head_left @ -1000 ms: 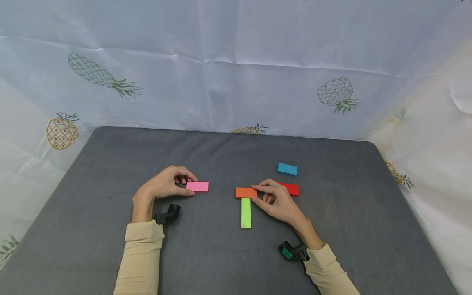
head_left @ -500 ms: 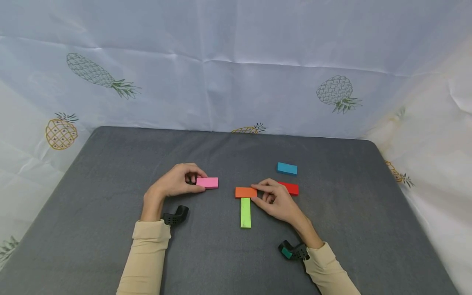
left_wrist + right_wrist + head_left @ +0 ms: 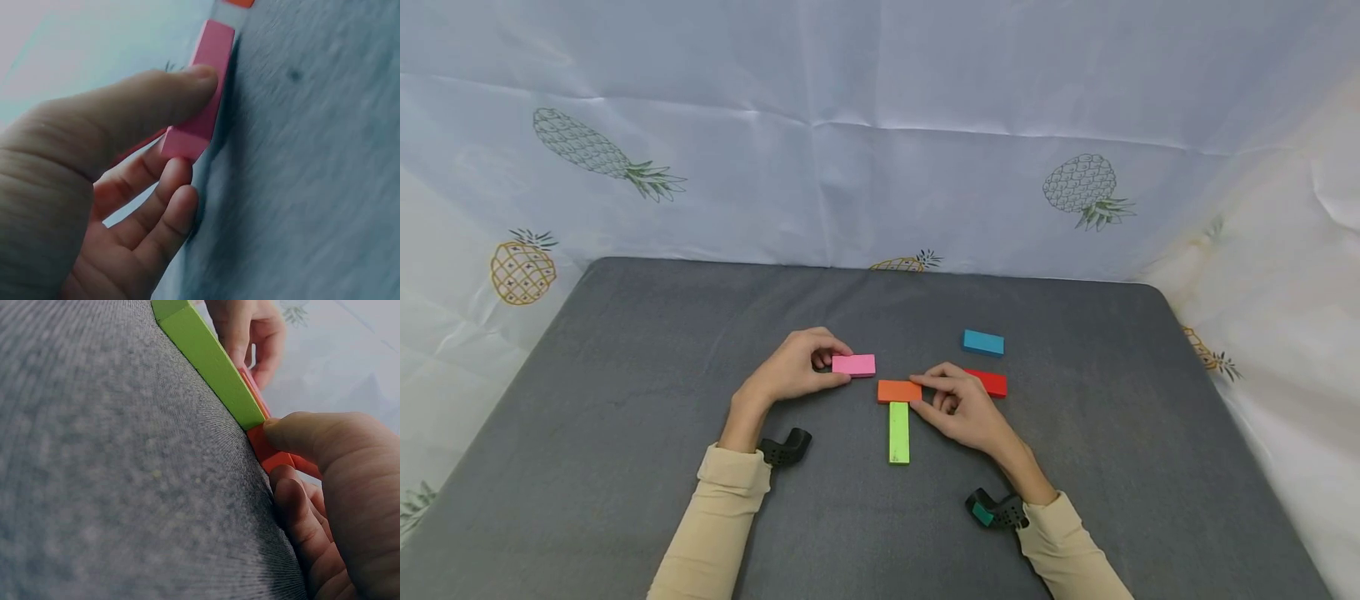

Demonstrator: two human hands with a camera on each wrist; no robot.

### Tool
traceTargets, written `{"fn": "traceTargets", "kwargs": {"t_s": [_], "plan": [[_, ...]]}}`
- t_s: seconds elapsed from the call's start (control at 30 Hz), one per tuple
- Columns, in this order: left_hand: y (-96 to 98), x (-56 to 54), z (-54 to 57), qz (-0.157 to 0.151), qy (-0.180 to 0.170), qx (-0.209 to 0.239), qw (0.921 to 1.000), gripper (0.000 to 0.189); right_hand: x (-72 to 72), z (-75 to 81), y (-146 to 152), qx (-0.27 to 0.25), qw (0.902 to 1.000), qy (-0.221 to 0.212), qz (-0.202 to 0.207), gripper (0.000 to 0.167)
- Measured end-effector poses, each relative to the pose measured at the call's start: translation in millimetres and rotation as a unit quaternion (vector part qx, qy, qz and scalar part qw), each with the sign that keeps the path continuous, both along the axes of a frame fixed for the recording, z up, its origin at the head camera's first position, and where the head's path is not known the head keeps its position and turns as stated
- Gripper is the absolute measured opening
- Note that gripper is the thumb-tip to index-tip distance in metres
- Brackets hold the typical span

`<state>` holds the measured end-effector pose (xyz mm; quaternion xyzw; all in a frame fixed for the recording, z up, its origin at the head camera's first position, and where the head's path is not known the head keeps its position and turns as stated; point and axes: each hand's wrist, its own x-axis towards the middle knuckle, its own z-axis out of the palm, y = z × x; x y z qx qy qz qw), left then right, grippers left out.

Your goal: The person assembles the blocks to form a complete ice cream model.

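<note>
My left hand point(image 3: 797, 365) pinches a pink block point(image 3: 854, 366) by its left end, thumb on the near side and fingers on the far side. In the left wrist view the pink block point(image 3: 209, 81) sits close over the grey cloth. Its right end is just up and left of an orange block point(image 3: 898, 392), which lies crosswise against the far end of a lime-green block point(image 3: 898, 433), forming a T. My right hand point(image 3: 964, 408) pinches the orange block's right end between thumb and index finger. The right wrist view shows the thumb by the corner where green block point(image 3: 212, 365) and orange block point(image 3: 269, 450) meet.
A red block point(image 3: 988, 383) lies just behind my right hand, partly hidden by it. Farther back is a blue block point(image 3: 983, 342). The grey cloth-covered table point(image 3: 625, 417) ends at a white curtain point(image 3: 880, 125) printed with pineapples.
My left hand has carried the pink block to the right and slightly away from me, closer to the orange block. The right hand and the other blocks have stayed in place.
</note>
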<state>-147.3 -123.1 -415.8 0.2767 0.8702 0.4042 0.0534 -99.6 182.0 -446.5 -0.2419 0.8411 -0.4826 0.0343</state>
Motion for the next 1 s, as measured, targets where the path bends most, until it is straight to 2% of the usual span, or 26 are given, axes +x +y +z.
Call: {"fn": "traceTargets", "kwargs": {"t_s": [0.17,0.4,0.63,1.0], "plan": [[9.8,0.7,-2.8,0.001,0.016,-0.009,0.9998,0.028,-0.2,1.2,0,0.002,1.0,0.002,0.0,0.038],[17.4,3.0,-1.7,0.003,0.018,-0.013,0.9997,0.028,-0.3,0.7,-1,0.006,1.0,0.005,0.0,0.038],[21.2,4.6,-4.0,-0.002,0.024,-0.017,0.9996,0.029,0.9,0.1,0,0.014,0.9999,-0.003,-0.005,0.039],[24.7,5.7,-5.0,-0.005,0.029,-0.02,0.9994,0.028,0.5,-2.5,0,0.011,0.9999,0.012,-0.001,0.038]]}}
